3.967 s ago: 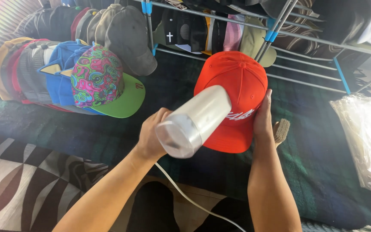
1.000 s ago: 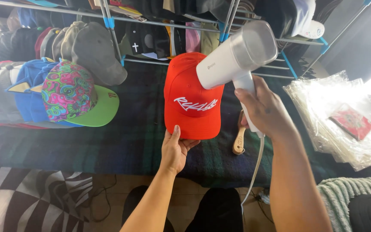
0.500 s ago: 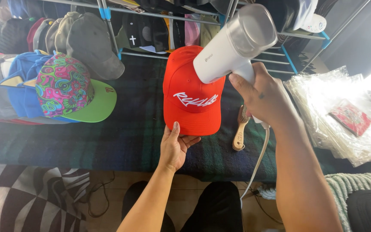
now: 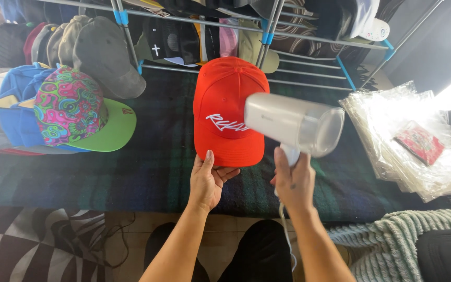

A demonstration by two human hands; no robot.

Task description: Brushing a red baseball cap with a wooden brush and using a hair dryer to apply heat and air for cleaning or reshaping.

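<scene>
Dryer [image 4: 293,122] swung down; right hand [image 4: 293,180] grips handle, left hand [image 4: 207,180] holds cap [image 4: 225,104] brim.

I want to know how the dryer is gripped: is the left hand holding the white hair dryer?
No, the right hand grips the white hair dryer, while the left hand holds the red cap by its brim.

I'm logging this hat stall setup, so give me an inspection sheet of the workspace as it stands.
Surface: dark plaid blanket.
Job's things: red cap, brim toward the person; white hair dryer over its right side.
Clutter: row of caps on the left; stack of clear plastic bags on the right.
Grips: left hand holds the brim; right hand grips the dryer handle.
Cables: white cord hanging down.
Surroundings: metal rack with more caps.
</scene>
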